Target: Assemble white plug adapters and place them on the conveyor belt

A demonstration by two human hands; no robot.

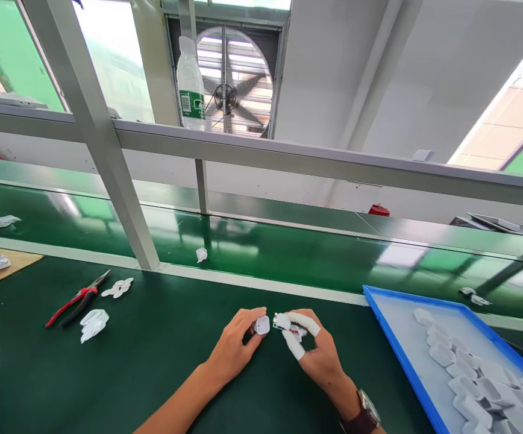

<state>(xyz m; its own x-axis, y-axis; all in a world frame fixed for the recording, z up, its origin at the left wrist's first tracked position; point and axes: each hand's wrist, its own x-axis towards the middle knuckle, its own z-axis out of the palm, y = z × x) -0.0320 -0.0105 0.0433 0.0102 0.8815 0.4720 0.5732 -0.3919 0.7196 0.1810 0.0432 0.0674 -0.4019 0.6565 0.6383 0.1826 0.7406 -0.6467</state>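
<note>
Between the fingers and thumb of my left hand [237, 340] is a small white plastic cap [262, 325], its face toward me. Close by on the right, my right hand [318, 349], with white covers on thumb and index finger, pinches a small white part with a bit of circuit board [283, 321]. A narrow gap separates the two parts. Some white and red detail shows under the right fingers, too small to make out. Both hands are just above the dark green tabletop [162, 367].
Red-and-black pliers [81, 298] lie at left beside white plastic pieces [94, 324]. At right stands a blue-rimmed tray [401, 343] of white shells [482, 380]. Behind runs a green belt [279, 253] carrying scattered white parts. A metal post [108, 138] and rail [316, 158] cross in front.
</note>
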